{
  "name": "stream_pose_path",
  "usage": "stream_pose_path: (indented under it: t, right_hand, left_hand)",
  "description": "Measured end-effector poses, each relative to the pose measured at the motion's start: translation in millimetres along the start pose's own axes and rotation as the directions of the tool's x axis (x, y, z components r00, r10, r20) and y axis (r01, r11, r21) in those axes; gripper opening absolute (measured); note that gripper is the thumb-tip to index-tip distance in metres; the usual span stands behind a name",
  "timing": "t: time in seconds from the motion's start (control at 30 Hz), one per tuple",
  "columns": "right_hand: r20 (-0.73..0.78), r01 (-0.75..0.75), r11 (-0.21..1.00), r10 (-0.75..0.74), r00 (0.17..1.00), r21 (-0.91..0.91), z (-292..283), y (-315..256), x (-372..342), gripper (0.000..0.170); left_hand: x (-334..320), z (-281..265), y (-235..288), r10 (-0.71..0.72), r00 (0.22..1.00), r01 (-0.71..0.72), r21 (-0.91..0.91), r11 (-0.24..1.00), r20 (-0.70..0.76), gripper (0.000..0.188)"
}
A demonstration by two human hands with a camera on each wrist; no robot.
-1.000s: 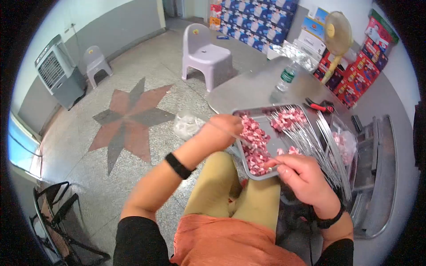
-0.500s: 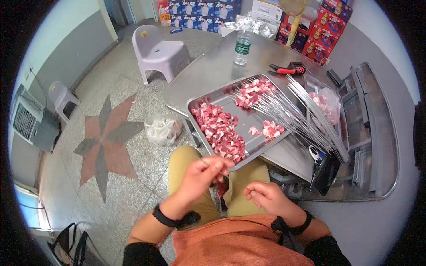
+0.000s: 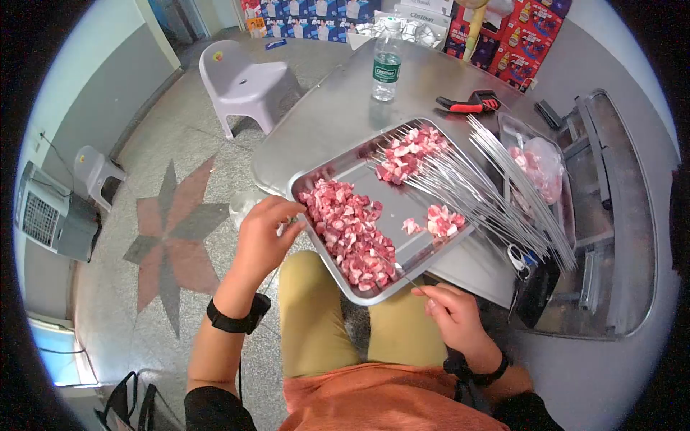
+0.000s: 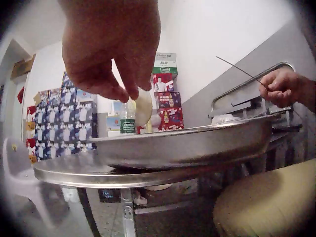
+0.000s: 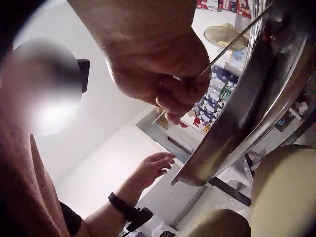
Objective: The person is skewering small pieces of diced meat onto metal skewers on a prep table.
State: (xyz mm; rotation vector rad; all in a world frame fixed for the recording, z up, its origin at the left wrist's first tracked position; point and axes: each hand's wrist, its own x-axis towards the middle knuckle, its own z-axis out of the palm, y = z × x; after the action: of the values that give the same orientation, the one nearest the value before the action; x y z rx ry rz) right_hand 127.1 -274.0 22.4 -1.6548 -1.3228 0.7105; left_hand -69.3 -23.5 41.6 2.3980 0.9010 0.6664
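Note:
Thin and metal, a skewer [image 4: 237, 66] is pinched between the thumb and fingers of my right hand [image 3: 454, 316], in front of the tray's near right corner. In the head view its far part slants over the rim. My left hand [image 3: 267, 233] is at the tray's left rim, fingers loosely bent and holding nothing I see. The metal tray [image 3: 420, 248] holds a long heap of cut raw meat [image 3: 352, 233] on the left. More meat, threaded on skewers [image 3: 467, 190], lies at the back and right, their bare ends sticking out over the right rim.
Loose skewers [image 3: 514, 179] lie right of the tray beside a bag of meat [image 3: 539, 169]. Scissors [image 3: 519, 260] and a black object [image 3: 535, 294] are at the table's near edge. A water bottle [image 3: 386, 68] and a red-black tool [image 3: 468, 102] stand behind the tray. A plastic chair [image 3: 248, 86] is at left.
Half a second ago both hands were close together over the lap. Since then the left hand has moved up and left to the tray's rim, the right slightly right and forward.

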Motion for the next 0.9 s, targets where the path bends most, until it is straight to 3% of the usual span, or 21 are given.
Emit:
stream_pose_path:
  t: [0.07, 0.13, 0.2, 0.27, 0.33, 0.43, 0.5, 0.53, 0.6, 0.73, 0.8, 0.87, 0.9]
  right_hand:
    - [0.009, -0.055, 0.998, 0.055, 0.998, 0.023, -5.5, 2.2, 8.1, 0.027]
    - [0.048, -0.094, 0.994, 0.091, 0.995, 0.055, -15.9, -1.2, 16.9, 0.027]
    - [0.103, -0.141, 0.987, 0.133, 0.986, 0.082, -28.4, -12.0, 29.6, 0.027]
    - [0.241, -0.341, 0.926, 0.298, 0.924, 0.163, -38.5, -22.5, 46.8, 0.026]
    - [0.246, -0.328, 0.927, 0.279, 0.928, 0.184, -42.0, -18.3, 62.3, 0.025]
    - [0.224, -0.411, 0.867, 0.357, 0.907, 0.281, -48.2, -24.6, 71.0, 0.025]
    - [0.147, -0.479, 0.841, 0.456, 0.878, 0.252, -49.8, -22.0, 61.5, 0.025]
    - [0.124, -0.484, 0.834, 0.468, 0.875, 0.267, -46.0, -21.3, 55.0, 0.025]
    - [0.046, -0.375, 0.883, 0.378, 0.925, 0.282, -46.2, -12.7, 52.6, 0.026]
    - [0.012, -0.255, 0.965, 0.254, 0.967, 0.057, -45.8, -1.0, 56.4, 0.029]
    - [0.022, -0.246, 0.968, 0.245, 0.969, 0.049, -46.1, 4.3, 48.3, 0.031]
    - [-0.057, 0.013, 0.987, -0.022, 0.998, -0.158, -48.8, 9.4, 45.4, 0.030]
    - [-0.060, 0.040, 0.986, -0.051, 0.997, -0.160, -51.6, 9.8, 45.4, 0.030]
  left_hand:
    - [12.5, 8.8, -9.1, 0.057, 0.998, -0.058, 0.013, 0.998, 0.021, 0.021]
    - [23.0, 15.3, -10.0, 0.168, 0.974, -0.187, 0.117, 0.975, 0.155, 0.022]
    - [34.9, 17.1, -12.1, 0.095, 0.973, -0.115, 0.090, 0.989, 0.209, 0.021]
    - [47.3, 17.1, -20.2, 0.143, 0.970, -0.166, 0.110, 0.980, 0.197, 0.019]
    - [64.7, 12.2, -29.0, 0.150, 0.963, -0.173, 0.086, 0.981, 0.226, 0.019]
    - [88.6, 6.3, -34.8, 0.179, 0.937, -0.199, 0.037, 0.979, 0.301, 0.019]
    - [100.4, 7.6, -29.7, 0.194, 0.920, -0.206, -0.002, 0.979, 0.341, 0.020]
    - [103.4, 10.0, -25.5, 0.227, 0.925, -0.239, 0.002, 0.971, 0.306, 0.020]
    - [106.1, 15.0, -18.2, 0.290, 0.928, -0.297, -0.004, 0.955, 0.235, 0.021]
    - [75.0, 18.5, -5.3, 0.226, 0.961, -0.225, -0.024, 0.974, 0.160, 0.023]
    - [60.1, 20.1, 9.2, 0.330, 0.923, -0.329, -0.038, 0.943, 0.197, 0.022]
    - [59.5, 25.6, 25.3, 0.330, 0.915, -0.333, -0.029, 0.943, 0.234, 0.021]
    - [64.7, 29.4, 34.1, 0.345, 0.893, -0.370, 0.038, 0.928, 0.289, 0.020]
